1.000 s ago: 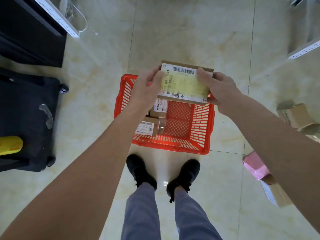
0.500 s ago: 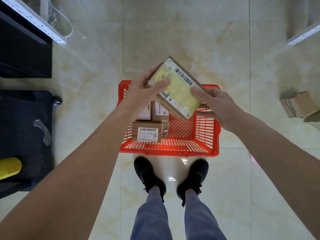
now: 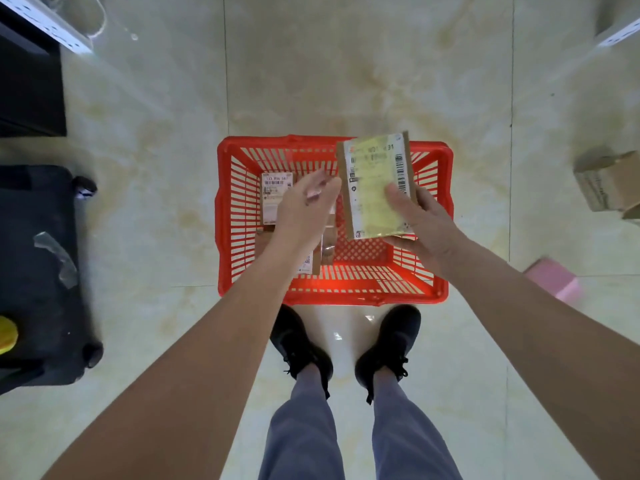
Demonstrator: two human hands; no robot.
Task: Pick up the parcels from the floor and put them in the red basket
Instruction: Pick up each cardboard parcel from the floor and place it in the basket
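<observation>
A red plastic basket (image 3: 440,223) stands on the floor just in front of my feet. Brown labelled parcels (image 3: 275,199) lie in its left half, partly hidden by my left arm. My right hand (image 3: 420,226) holds a flat brown parcel with a yellow-white label (image 3: 372,188) upright over the basket's right half, thumb across the label. My left hand (image 3: 304,209) hovers over the basket beside that parcel, fingers loosely curled, holding nothing and apart from it.
A brown cardboard box (image 3: 609,181) and a pink parcel (image 3: 554,282) lie on the tiled floor at the right. A black wheeled case (image 3: 38,271) sits at the left, with dark shelving (image 3: 27,88) behind it. My black shoes (image 3: 388,344) stand close to the basket.
My left hand has let go of the yellow-labelled parcel and drawn back. My right hand alone has turned the parcel lengthwise and lowered it over the basket's right side.
</observation>
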